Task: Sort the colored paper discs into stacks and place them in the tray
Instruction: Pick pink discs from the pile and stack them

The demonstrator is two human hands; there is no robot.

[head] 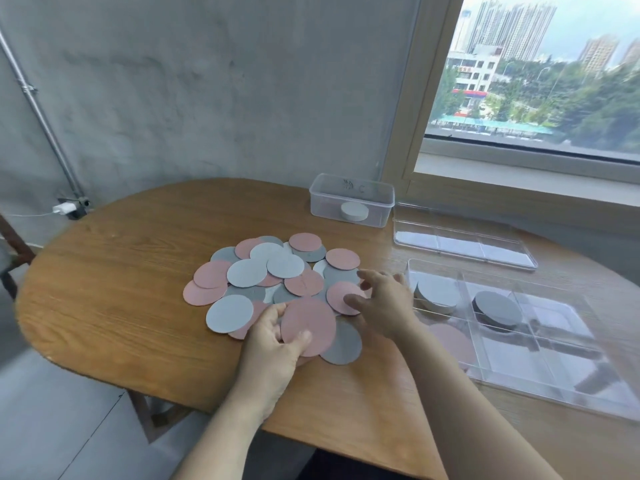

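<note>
A loose pile of pink, light grey and dark grey paper discs (263, 275) covers the middle of the wooden table (114, 282). My left hand (273, 344) grips a pink disc (311, 323) at the pile's near edge, thumb on top. My right hand (384, 303) reaches over another pink disc (341, 296) on the pile's right side, fingers spread and touching it. The clear compartment tray (554, 344) lies to the right, holding a light grey stack (438, 292), a dark grey stack (498, 310) and a pink stack (453, 344) in separate compartments.
A clear plastic box (351, 188) with a white round stack (354, 212) inside stands at the table's back. The tray's clear lid (464, 242) lies behind the tray. A concrete wall and a window sill border the table's far side.
</note>
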